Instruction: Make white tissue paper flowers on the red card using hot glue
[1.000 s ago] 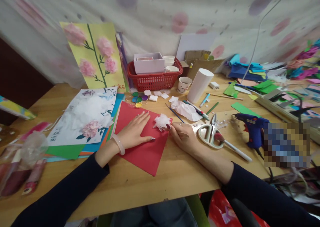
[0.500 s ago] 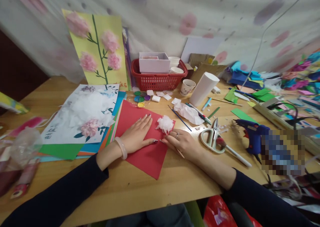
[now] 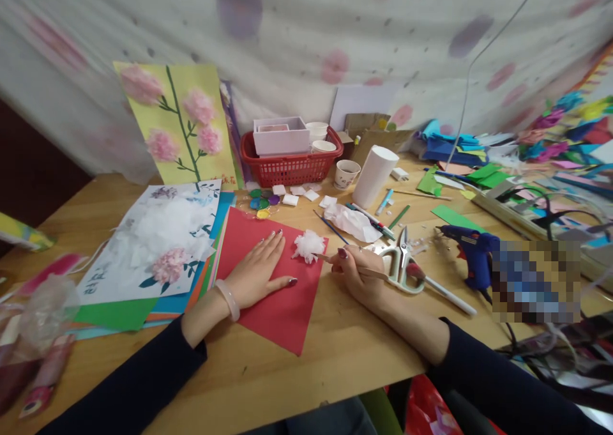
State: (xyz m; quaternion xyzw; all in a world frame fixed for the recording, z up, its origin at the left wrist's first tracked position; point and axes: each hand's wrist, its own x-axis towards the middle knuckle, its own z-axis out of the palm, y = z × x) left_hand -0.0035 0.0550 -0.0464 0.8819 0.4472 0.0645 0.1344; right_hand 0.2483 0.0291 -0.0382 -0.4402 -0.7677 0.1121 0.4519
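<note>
- Lower frame, left of centre: left hand lay flat, palm down on a red sheet, fingers spread, gripping nothing. Pale bangle on its wrist.
- Lower frame, right of centre: right hand was curled around a wooden stick, whose long axis ran nearly level across the frame, tip to the left.
- White flower sat just below the frame's centre, on the red sheet near its right-hand edge. It lay up and left of the right hand, up and right of the left. Right hand was nearer; the stick's tip ended at the flower's lower right. Contact: could not tell.
- Flower's look: roundish, no clear long axis; ruffled, ragged at the edges, thin and tissue-like.
- Right of the right hand: scissors, just beside; blue glue gun farther off.
- Beyond the flower: crumpled tissue, then a white roll and a paper cup.
- Upper centre: red basket. Upper left: yellow picture with pink blooms, standing.
</note>
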